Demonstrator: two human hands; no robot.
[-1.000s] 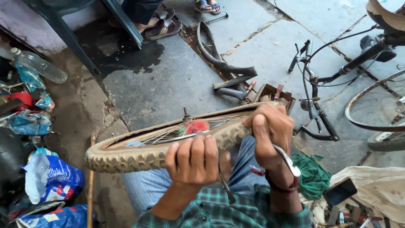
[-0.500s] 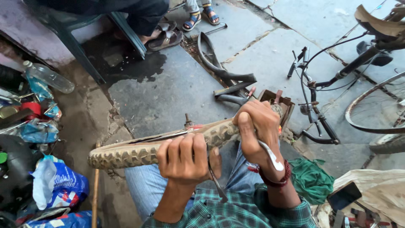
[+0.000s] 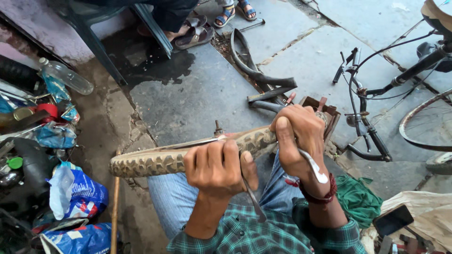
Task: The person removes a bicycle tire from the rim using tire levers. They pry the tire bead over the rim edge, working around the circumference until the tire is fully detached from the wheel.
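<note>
Gripping 1 knobby tyre (image 3: 155,160): 2 hands, left (image 3: 214,167), right (image 3: 299,136), each clenching 1 metal lever.

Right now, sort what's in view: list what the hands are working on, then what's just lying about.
In hand:
left hand
right hand
knobby tyre on its wheel
two metal tyre levers

Lying about:
plastic bottle
loose black tube
green cloth
phone
blue bag
</note>
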